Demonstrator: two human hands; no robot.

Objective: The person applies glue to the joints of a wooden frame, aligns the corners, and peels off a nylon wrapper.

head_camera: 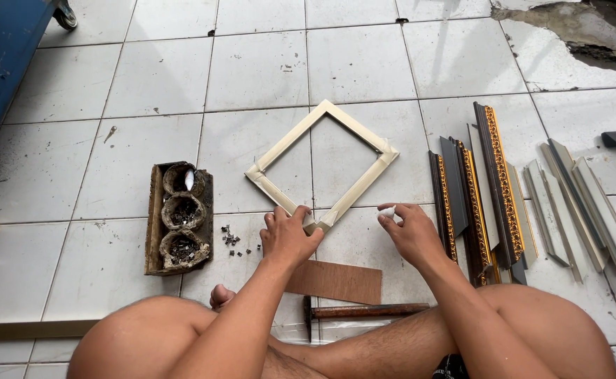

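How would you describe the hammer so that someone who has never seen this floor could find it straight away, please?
Start at the square wooden frame lying cornerwise on the white tiled floor, and come toward the seated person. Just past the flat brown board lies the hammer, between the person's legs. It is the only thing there with a dark metal head on a long reddish-brown handle.

Left hand is reaching forward, fingers curled, pressing down. Right hand is hovering, thumb and forefinger pinching together.
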